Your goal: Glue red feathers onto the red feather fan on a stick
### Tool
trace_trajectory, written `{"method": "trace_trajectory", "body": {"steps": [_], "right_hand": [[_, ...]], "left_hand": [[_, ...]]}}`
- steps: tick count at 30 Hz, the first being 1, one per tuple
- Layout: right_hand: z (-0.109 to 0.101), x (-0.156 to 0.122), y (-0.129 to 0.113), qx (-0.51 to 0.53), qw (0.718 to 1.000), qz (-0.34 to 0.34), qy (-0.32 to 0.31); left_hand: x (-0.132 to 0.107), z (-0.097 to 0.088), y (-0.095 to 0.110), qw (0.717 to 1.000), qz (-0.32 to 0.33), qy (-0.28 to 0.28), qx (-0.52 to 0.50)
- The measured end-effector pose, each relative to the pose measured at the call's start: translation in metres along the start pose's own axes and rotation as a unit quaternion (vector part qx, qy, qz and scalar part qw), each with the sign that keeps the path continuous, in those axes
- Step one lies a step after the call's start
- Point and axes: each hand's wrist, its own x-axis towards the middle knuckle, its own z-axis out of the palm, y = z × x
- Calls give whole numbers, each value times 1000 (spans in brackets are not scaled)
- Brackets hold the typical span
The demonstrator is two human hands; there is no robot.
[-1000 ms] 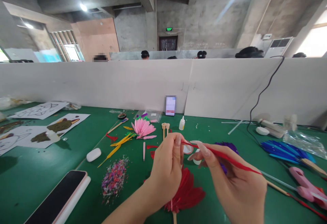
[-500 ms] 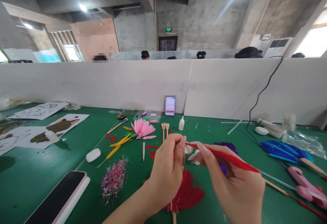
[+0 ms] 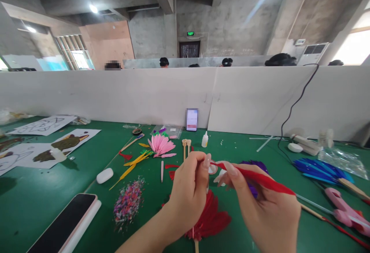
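Observation:
Both my hands are raised over the green table and pinch the same red feather. My left hand grips its tip between thumb and fingers. My right hand holds the feather further along, with the rest trailing off to the right over the knuckles. Under my hands lies a red feather fan on a stick. A small roll of clear tape sits just behind my fingers.
A phone in a pink case lies at the front left beside a pile of confetti. A pink feather flower, glue bottle and propped phone stand further back. Blue feathers and a pink glue gun lie right.
My hands and the red feather have barely shifted; the feather now shows a broader face than a second ago.

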Motion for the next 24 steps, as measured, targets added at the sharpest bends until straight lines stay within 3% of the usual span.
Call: {"method": "trace_trajectory", "body": {"steps": [11, 18, 24], "right_hand": [[0, -1, -3, 13, 1000, -2, -2], [-1, 0, -2, 21, 1000, 2, -1], [-1, 1, -3, 31, 1000, 6, -4]], "left_hand": [[-1, 1, 0, 998, -31, -4, -45], [0, 0, -1, 999, 13, 3, -35], [-1, 1, -1, 998, -9, -7, -70]]}}
